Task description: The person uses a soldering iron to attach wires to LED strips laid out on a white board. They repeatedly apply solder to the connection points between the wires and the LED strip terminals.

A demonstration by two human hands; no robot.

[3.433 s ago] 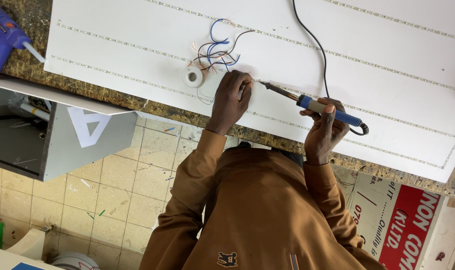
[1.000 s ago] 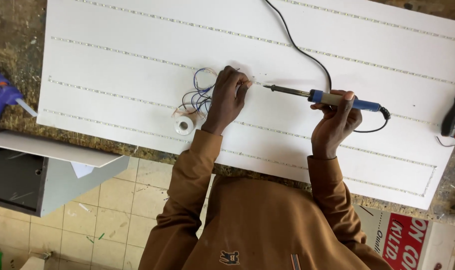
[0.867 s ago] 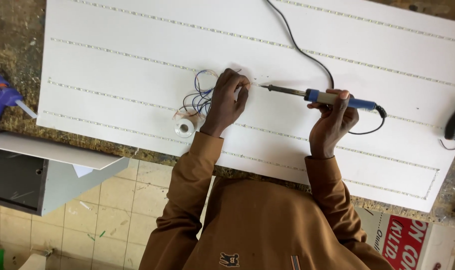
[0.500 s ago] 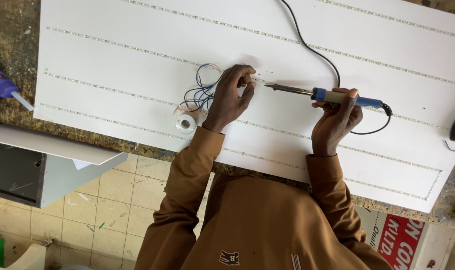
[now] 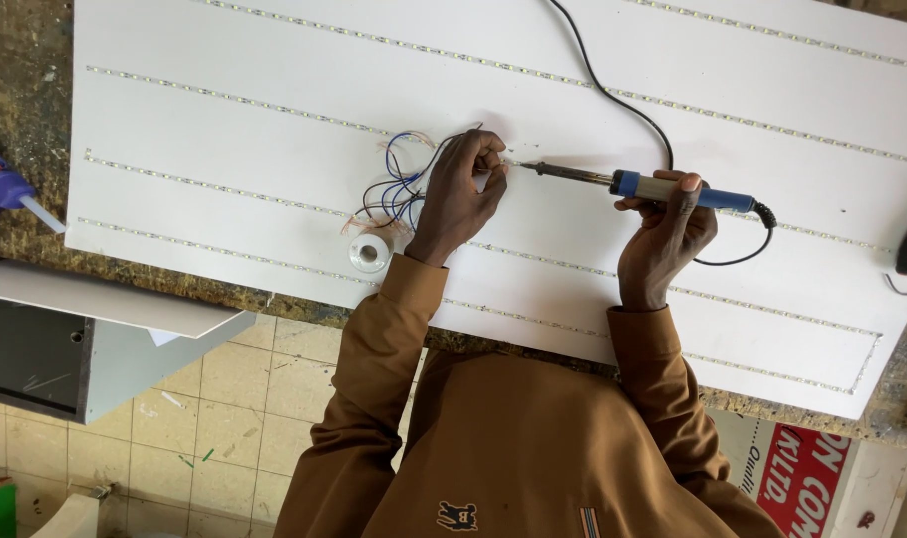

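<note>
Soldering iron (image 5: 633,183) lay level across the white board (image 5: 224,60), gripped by its blue handle in the right hand (image 5: 665,237), which was closed round it. Its metal tip pointed at the left hand (image 5: 460,195), whose fingers were pinched shut on the thin wires (image 5: 399,189) at the spot where tip and fingertips nearly met. Judging by that, the step in hand looked like joining a wire end to the strip of small lights (image 5: 274,105) running across the board (the joint itself was too small to make out). The next move would call for a steady tip and fingers kept just clear of the hot metal. A small reel of solder (image 5: 369,252) sat just beside the left wrist, and the black cord (image 5: 613,95) trailed away over the board.
</note>
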